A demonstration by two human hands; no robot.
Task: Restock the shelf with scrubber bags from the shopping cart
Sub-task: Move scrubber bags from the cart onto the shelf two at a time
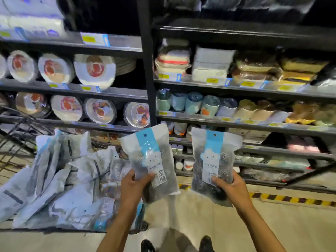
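scrubber bag (151, 160) in left hand (133, 186), second bag (214, 164) in right hand (231, 188)

Dim aisle, lit from the camera's side, warped by the wide lens.
Light is strongest on the left scrubber bag (151, 157), the right scrubber bag (216, 160) and the pale floor (200, 219), while the top shelf (236, 24) sinks into black. Glare glints off the wrapped plates (94, 70). Blur smears the paper packs (32, 19) at upper left and the cart bags (54, 179); shelf lines bow near the edges.
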